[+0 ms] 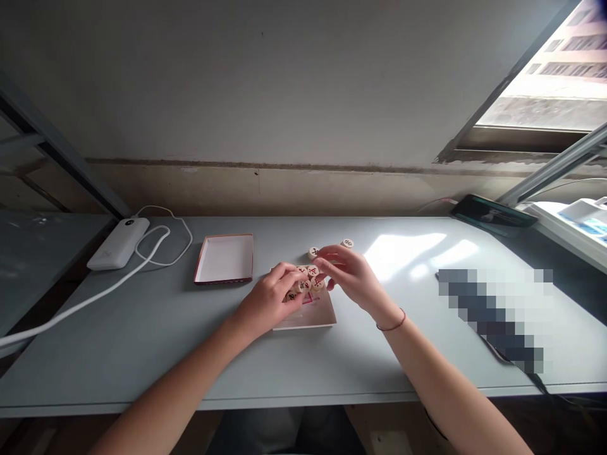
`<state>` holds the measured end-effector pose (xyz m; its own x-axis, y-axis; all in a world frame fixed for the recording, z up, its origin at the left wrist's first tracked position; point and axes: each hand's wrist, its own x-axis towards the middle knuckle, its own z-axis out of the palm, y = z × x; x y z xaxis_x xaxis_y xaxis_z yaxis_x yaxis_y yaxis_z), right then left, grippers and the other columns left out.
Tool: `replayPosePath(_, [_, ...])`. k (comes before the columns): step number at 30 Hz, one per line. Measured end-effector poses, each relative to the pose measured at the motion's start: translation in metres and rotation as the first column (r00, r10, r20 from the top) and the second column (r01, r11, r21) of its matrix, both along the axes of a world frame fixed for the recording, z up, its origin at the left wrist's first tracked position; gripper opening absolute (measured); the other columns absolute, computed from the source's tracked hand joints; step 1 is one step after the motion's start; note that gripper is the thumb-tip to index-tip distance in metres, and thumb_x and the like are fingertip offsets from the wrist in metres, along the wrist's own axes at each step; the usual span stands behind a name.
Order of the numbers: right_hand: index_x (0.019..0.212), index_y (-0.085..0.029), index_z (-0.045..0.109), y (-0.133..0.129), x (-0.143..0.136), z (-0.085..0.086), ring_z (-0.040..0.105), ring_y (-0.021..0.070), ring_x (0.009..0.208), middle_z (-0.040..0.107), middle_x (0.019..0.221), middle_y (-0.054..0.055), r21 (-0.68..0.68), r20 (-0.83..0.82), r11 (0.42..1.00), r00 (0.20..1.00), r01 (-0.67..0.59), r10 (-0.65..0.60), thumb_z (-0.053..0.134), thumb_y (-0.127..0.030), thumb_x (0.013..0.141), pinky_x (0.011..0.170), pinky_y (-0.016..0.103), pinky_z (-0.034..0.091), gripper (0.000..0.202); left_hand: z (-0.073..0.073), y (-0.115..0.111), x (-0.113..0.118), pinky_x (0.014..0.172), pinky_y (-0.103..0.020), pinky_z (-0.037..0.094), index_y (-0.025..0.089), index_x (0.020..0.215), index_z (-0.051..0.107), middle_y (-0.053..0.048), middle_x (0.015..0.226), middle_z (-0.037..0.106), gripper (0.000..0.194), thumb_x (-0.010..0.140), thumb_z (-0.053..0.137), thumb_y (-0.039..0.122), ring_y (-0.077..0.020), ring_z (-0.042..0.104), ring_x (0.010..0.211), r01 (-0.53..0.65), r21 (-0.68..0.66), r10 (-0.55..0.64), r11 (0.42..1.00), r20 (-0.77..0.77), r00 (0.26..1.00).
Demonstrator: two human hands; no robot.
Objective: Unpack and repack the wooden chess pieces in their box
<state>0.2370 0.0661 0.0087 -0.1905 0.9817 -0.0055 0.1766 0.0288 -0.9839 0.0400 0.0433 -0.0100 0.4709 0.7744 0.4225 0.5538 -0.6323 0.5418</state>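
Note:
An open, shallow box (325, 313) lies in front of me with several round Chinese chess pieces (317, 283) in its far part, marked with red or black characters. My left hand (270, 300) is over the box's left side, its fingers and thumb curled round pieces there. The left fingers partly hide these pieces. Over the box's far right corner, my right hand (348, 272) has its fingers bent and apart, with nothing visible between them. Its fingertips are close to a black-marked piece (312, 253) beyond the box. Another black-marked piece (348, 243) lies farther back.
The box lid (225, 259) rests open side up on the left. Farther left is a white power bank (118, 243) with a cable (109, 287). A phone (493, 212) leans at the back right. A pixelated dark item (493, 322) lies on the desk (379, 373).

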Motion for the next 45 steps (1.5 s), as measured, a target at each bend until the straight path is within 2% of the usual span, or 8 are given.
replayPosePath(6, [0.086, -0.017, 0.062, 0.001, 0.013, 0.008, 0.065, 0.0157, 0.072, 0.063, 0.083, 0.004, 0.018, -0.002, 0.999, 1.0, 0.029, -0.029, 0.068, -0.047, 0.076, 0.056, 0.026, 0.054, 0.032, -0.003, -0.001, 0.003, 0.088, -0.033, 0.042, 0.019, 0.081, 0.061, 0.0, 0.086, 0.066, 0.005, 0.085, 0.059, 0.02, -0.0146, 0.061, 0.085, 0.18, 0.058, -0.169, 0.982, -0.153, 0.974])
replayPosePath(16, [0.096, -0.021, 0.063, -0.005, 0.018, 0.01, 0.062, 0.0145, 0.08, 0.058, 0.108, 0.007, 0.089, 0.193, 0.986, 0.973, -0.143, 0.124, 0.06, -0.034, 0.083, 0.07, 0.031, 0.057, 0.019, -0.009, -0.003, 0.004, 0.09, -0.04, 0.033, 0.023, 0.093, 0.067, -0.003, 0.099, 0.069, 0.013, 0.09, 0.054, 0.024, -0.0203, 0.054, 0.102, 0.163, 0.167, -0.084, 0.972, -0.399, 0.913])
replayPosePath(19, [0.1, -0.022, 0.063, -0.008, 0.019, 0.011, 0.062, 0.0142, 0.083, 0.058, 0.109, 0.007, 0.118, 0.282, 0.966, 0.941, -0.228, 0.187, 0.056, -0.031, 0.085, 0.074, 0.031, 0.058, 0.019, -0.006, -0.003, 0.004, 0.087, -0.04, 0.034, 0.024, 0.091, 0.068, -0.003, 0.103, 0.068, 0.014, 0.09, 0.054, 0.025, -0.0217, 0.052, 0.104, 0.15, 0.2, -0.055, 0.968, -0.417, 0.907])
replayPosePath(23, [0.103, -0.023, 0.06, -0.016, 0.017, 0.012, 0.063, 0.0133, 0.078, 0.062, 0.1, 0.005, 0.154, 0.437, 0.929, 0.866, -0.337, 0.242, 0.057, -0.029, 0.085, 0.066, 0.027, 0.055, 0.02, -0.004, -0.002, 0.003, 0.085, -0.038, 0.037, 0.024, 0.091, 0.068, -0.003, 0.108, 0.065, 0.012, 0.09, 0.056, 0.026, -0.0221, 0.051, 0.103, 0.113, 0.215, -0.014, 0.97, -0.415, 0.91])
replayPosePath(27, [0.087, -0.022, 0.061, -0.02, 0.015, 0.011, 0.06, 0.0119, 0.069, 0.063, 0.083, 0.002, 0.166, 0.583, 0.886, 0.768, -0.433, 0.266, 0.058, -0.025, 0.084, 0.059, 0.024, 0.049, 0.005, -0.007, -0.001, 0.003, 0.084, -0.037, 0.037, 0.025, 0.089, 0.068, -0.003, 0.104, 0.065, 0.012, 0.09, 0.057, 0.027, -0.022, 0.052, 0.102, 0.089, 0.193, -0.004, 0.977, -0.399, 0.917])
replayPosePath(33, [0.08, -0.021, 0.058, -0.02, 0.015, 0.011, 0.056, 0.0102, 0.067, 0.062, 0.08, 0.0, 0.187, 0.631, 0.868, 0.734, -0.459, 0.252, 0.06, -0.023, 0.083, 0.059, 0.021, 0.045, 0.004, -0.012, 0.0, 0.006, 0.082, -0.039, 0.039, 0.02, 0.086, 0.065, -0.004, 0.099, 0.064, 0.011, 0.085, 0.064, 0.031, -0.0236, 0.053, 0.099, 0.043, 0.187, 0.039, 0.981, -0.412, 0.91])
replayPosePath(38, [0.081, -0.02, 0.059, -0.022, 0.01, 0.01, 0.052, 0.0101, 0.063, 0.061, 0.082, 0.001, 0.184, 0.69, 0.857, 0.684, -0.482, 0.237, 0.061, -0.021, 0.082, 0.056, 0.022, 0.042, 0.002, -0.005, 0.0, 0.003, 0.083, -0.042, 0.042, 0.021, 0.09, 0.066, -0.007, 0.104, 0.063, 0.015, 0.086, 0.062, 0.034, -0.0258, 0.053, 0.102, 0.034, 0.15, 0.031, 0.988, -0.409, 0.912])
replayPosePath(45, [0.077, -0.019, 0.059, -0.022, 0.001, -0.004, 0.052, 0.0115, 0.063, 0.06, 0.083, 0.004, 0.282, 0.786, 0.784, 0.602, -0.554, 0.143, 0.054, -0.019, 0.087, 0.055, 0.024, 0.039, 0.011, -0.003, 0.005, -0.013, 0.105, -0.046, 0.04, 0.025, 0.127, 0.051, -0.011, 0.135, 0.046, 0.055, 0.076, 0.07, 0.034, -0.0303, 0.04, 0.129, -0.005, -0.084, -0.023, 0.996, -0.334, 0.942])
